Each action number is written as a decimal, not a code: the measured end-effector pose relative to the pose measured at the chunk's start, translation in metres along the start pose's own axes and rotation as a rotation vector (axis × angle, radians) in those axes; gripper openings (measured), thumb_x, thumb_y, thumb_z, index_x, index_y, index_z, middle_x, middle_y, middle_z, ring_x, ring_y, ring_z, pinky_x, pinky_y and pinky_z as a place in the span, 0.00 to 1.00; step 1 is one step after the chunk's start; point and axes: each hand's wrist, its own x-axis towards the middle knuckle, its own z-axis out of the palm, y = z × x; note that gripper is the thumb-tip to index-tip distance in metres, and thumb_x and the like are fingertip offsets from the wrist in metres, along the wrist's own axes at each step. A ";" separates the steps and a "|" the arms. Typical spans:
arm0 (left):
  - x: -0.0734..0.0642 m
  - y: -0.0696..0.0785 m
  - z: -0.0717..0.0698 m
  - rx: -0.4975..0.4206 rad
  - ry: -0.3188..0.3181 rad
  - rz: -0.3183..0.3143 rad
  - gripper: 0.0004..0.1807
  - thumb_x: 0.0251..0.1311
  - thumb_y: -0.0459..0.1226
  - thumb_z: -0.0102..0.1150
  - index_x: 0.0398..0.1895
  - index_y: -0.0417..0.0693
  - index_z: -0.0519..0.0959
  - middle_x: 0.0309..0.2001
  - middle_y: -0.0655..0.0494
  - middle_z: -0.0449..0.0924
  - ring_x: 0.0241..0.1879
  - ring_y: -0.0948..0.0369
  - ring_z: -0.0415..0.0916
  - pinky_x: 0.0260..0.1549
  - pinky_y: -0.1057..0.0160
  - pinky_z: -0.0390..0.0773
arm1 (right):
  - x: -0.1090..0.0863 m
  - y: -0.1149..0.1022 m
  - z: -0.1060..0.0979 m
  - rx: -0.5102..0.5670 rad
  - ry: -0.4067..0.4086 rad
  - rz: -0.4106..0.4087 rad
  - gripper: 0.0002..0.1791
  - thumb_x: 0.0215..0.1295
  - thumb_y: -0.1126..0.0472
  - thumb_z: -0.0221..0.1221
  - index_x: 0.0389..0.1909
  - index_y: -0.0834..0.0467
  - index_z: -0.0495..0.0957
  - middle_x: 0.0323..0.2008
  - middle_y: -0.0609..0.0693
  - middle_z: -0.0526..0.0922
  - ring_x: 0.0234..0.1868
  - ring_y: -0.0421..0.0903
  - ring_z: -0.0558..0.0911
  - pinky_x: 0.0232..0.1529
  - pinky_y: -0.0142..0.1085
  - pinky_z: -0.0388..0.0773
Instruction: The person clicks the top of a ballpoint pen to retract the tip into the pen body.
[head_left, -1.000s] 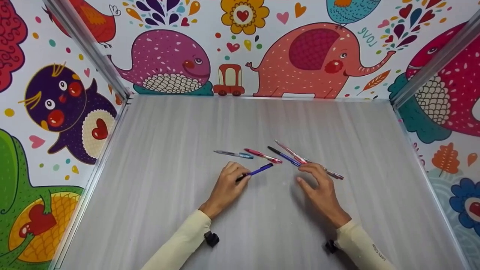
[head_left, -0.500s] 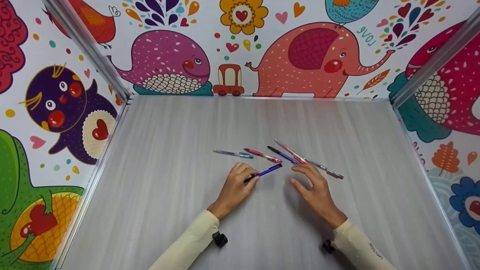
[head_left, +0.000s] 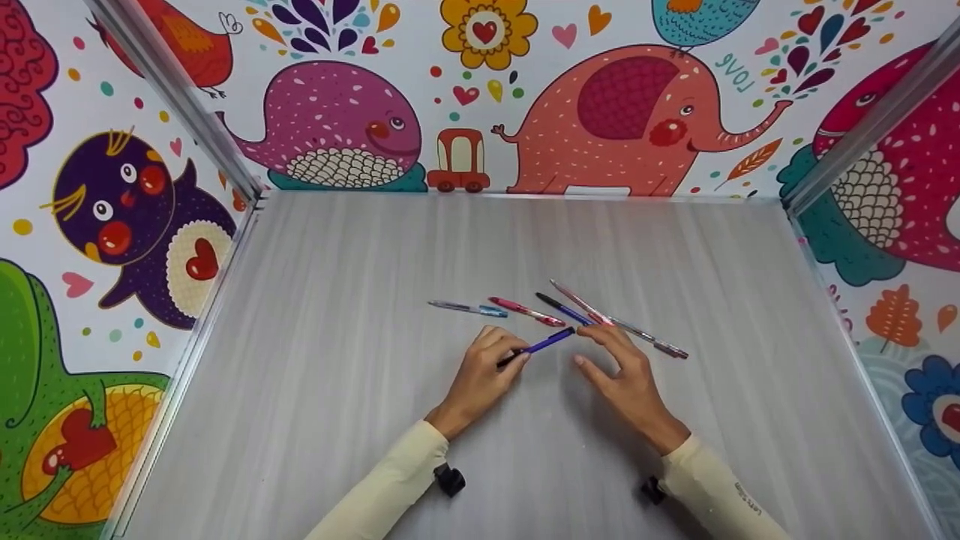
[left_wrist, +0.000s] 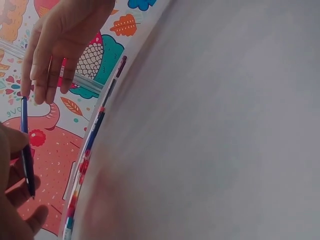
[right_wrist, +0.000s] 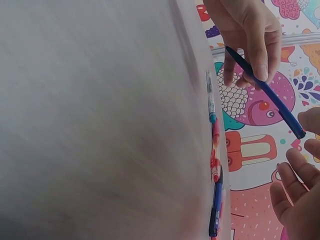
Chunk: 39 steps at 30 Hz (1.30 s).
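My left hand (head_left: 480, 371) pinches a blue pen (head_left: 553, 340) with black ends between thumb and fingers, above the table. The pen slants up to the right, and its capped end points at my right hand (head_left: 622, 379). In the left wrist view, the right index fingertip is right at that end of the pen (left_wrist: 25, 120). The other right fingers are spread and relaxed, as the right wrist view also shows, and hold nothing. Behind the hands lie a light-blue clear pen (head_left: 466, 308), a pink-red pen (head_left: 525, 311) and a blue pen with a black cap (head_left: 559, 306), partly hidden by the right fingers.
A red-and-clear pen (head_left: 577, 298) and a grey pen with a dark end (head_left: 652, 341) lie beyond the right hand. The grey table (head_left: 360, 255) is bounded by metal-edged walls (head_left: 345, 124) with cartoon animals. Black wrist cameras are strapped to both sleeves.
My left hand has moved right with the blue pen, bringing its end to the right fingertips. The right hand has shifted slightly left, away from the pens on the table.
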 end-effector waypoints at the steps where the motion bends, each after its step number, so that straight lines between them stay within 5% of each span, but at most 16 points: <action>1: 0.000 0.000 0.000 -0.001 -0.003 -0.003 0.03 0.73 0.32 0.72 0.45 0.45 0.91 0.42 0.57 0.86 0.46 0.58 0.79 0.45 0.63 0.81 | 0.000 0.000 0.000 -0.006 -0.002 -0.001 0.31 0.61 0.78 0.75 0.66 0.60 0.85 0.60 0.55 0.87 0.62 0.57 0.84 0.70 0.27 0.73; 24: -0.001 0.005 0.006 -0.053 -0.082 -0.074 0.05 0.75 0.34 0.70 0.49 0.45 0.89 0.45 0.56 0.88 0.49 0.61 0.81 0.49 0.60 0.83 | 0.008 -0.004 0.003 -0.019 -0.021 -0.023 0.33 0.62 0.77 0.75 0.69 0.61 0.82 0.59 0.55 0.88 0.58 0.57 0.86 0.65 0.31 0.78; 32: -0.002 0.004 0.010 -0.074 -0.090 -0.098 0.05 0.76 0.34 0.69 0.49 0.45 0.89 0.45 0.55 0.89 0.48 0.62 0.82 0.49 0.61 0.83 | 0.010 -0.007 0.006 0.184 -0.071 0.079 0.31 0.68 0.79 0.69 0.71 0.65 0.78 0.59 0.60 0.85 0.56 0.64 0.88 0.58 0.38 0.86; 39: -0.002 0.006 0.013 -0.103 -0.074 -0.099 0.04 0.74 0.32 0.70 0.48 0.44 0.89 0.44 0.53 0.89 0.47 0.62 0.84 0.49 0.60 0.85 | 0.011 -0.009 0.013 0.244 -0.042 0.150 0.27 0.70 0.76 0.69 0.69 0.67 0.78 0.59 0.60 0.86 0.56 0.66 0.89 0.57 0.37 0.86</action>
